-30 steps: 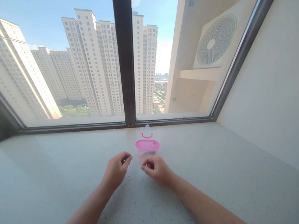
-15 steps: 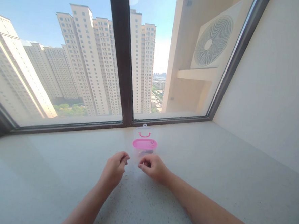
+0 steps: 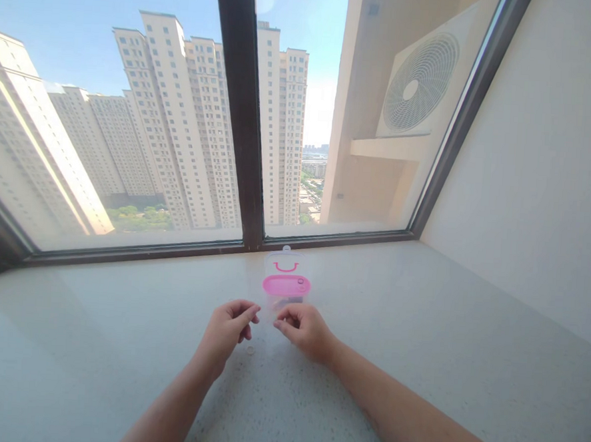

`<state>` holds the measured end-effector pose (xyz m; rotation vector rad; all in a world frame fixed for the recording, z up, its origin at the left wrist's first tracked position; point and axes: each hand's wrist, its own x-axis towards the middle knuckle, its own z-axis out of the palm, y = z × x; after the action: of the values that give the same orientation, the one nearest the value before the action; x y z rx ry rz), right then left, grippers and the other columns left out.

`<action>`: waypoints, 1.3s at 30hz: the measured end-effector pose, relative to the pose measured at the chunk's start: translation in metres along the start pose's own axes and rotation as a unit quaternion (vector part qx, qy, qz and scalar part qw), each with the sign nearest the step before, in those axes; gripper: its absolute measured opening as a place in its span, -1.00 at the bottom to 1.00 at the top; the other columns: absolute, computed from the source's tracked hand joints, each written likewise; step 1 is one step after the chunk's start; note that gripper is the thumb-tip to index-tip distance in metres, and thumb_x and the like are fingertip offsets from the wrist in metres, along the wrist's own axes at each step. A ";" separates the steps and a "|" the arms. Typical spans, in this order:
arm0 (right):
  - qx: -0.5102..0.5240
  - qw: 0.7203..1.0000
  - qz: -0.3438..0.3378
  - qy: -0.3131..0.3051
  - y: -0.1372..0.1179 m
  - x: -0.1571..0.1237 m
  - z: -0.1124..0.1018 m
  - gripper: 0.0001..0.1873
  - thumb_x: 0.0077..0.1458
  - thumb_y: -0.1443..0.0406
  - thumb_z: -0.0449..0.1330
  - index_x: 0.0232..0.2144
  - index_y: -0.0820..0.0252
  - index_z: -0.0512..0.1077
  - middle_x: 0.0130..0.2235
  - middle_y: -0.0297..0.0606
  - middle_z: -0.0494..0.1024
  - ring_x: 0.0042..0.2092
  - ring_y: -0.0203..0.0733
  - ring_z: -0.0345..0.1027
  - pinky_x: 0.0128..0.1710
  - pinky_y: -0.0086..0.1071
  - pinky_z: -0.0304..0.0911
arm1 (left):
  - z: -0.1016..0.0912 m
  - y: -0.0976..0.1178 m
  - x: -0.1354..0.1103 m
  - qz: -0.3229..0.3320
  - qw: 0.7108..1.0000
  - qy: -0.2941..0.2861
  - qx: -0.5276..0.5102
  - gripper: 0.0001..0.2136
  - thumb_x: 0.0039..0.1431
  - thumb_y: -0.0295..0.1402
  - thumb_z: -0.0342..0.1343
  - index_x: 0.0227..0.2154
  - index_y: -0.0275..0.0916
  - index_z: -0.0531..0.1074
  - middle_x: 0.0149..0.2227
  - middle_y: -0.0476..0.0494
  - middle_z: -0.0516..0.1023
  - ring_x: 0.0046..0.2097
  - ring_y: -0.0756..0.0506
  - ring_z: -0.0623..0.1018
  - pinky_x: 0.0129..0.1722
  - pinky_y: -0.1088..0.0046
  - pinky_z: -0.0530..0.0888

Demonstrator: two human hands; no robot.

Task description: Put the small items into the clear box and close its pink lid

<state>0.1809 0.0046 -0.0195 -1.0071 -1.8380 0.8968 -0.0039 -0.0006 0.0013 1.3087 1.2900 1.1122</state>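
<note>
Left hand (image 3: 227, 329) of mine has its thumb and forefinger drawn together at the tips, the other fingers curled beneath; my right hand (image 3: 306, 332) is curled likewise, and I cannot tell whether either pinches anything. Just beyond them, near the window's dark brown frame (image 3: 256, 165), a translucent plastic container with a pink oval top (image 3: 281, 286) stands on the pale speckled ledge (image 3: 385, 300). Its clear body (image 3: 272, 299) shows something dark inside, partly hidden behind my right hand. Behind the pink top rises a clear panel (image 3: 286, 256) with a pink curved handle shape (image 3: 285, 269), its rounded tab pointing up toward the window. The container's long axis runs left to right, crosswise before me. A small pale ring (image 3: 250, 350) lies beside my left hand.
</note>
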 end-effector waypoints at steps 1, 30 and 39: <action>0.005 1.000 -0.001 0.007 0.000 0.000 0.000 -0.85 0.00 0.30 0.17 -0.52 0.28 0.43 -0.65 -0.48 0.12 -0.58 -0.40 -0.06 -0.58 -0.50 -0.10 | 0.000 0.001 -0.001 -0.011 1.000 -0.002 -0.023 -0.73 -0.06 -0.16 0.20 -0.48 -0.31 0.46 -0.51 -0.05 0.47 -0.62 0.08 0.32 -0.64 0.58 0.15; 0.056 0.996 0.025 0.064 0.001 0.001 -0.003 -0.74 0.07 0.19 0.13 -0.47 0.31 0.43 -0.63 -0.41 0.26 -0.58 -0.39 0.05 -0.59 -0.50 -0.03 | 0.000 0.005 -0.006 -0.064 0.992 -0.018 -0.111 -0.70 -0.18 -0.18 0.31 -0.47 -0.34 0.52 -0.53 0.01 0.34 -0.56 0.11 0.22 -0.58 0.58 0.09; 0.031 0.996 0.008 0.084 0.003 0.001 -0.001 -0.74 0.07 0.20 0.12 -0.46 0.31 0.45 -0.63 -0.42 0.22 -0.57 -0.39 0.00 -0.59 -0.50 -0.06 | 0.001 0.009 -0.008 -0.060 0.989 -0.033 -0.135 -0.72 -0.23 -0.21 0.34 -0.55 -0.35 0.50 -0.56 -0.01 0.36 -0.57 0.11 0.21 -0.58 0.57 0.08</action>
<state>0.1820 0.0067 -0.0215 -1.0281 -1.6541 0.8491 -0.0024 -0.0090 0.0105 1.0450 1.1116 1.1064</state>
